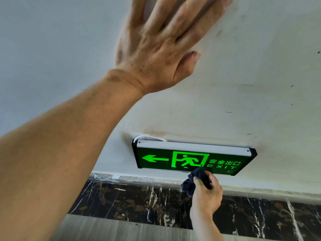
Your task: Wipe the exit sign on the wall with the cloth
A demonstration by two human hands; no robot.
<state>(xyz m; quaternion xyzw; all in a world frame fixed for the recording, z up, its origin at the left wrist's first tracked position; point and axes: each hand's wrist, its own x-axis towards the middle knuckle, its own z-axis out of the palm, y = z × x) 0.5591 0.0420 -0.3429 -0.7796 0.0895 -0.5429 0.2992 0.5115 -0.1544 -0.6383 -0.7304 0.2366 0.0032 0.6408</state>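
Observation:
A green lit exit sign (191, 158) with a left arrow, a running figure and "EXIT" lettering is fixed low on the white wall. My right hand (207, 192) grips a dark bunched cloth (194, 179) and presses it against the sign's lower edge, under the running figure. My left hand (159, 44) lies flat on the wall above the sign, fingers spread, holding nothing. The cloth covers a small part of the sign's bottom rim.
The wall (251, 84) is scuffed and stained around the sign. A white cable (147, 137) loops out behind the sign's top left corner. Below runs a dark marble skirting (121, 200), then a grey floor (112, 230).

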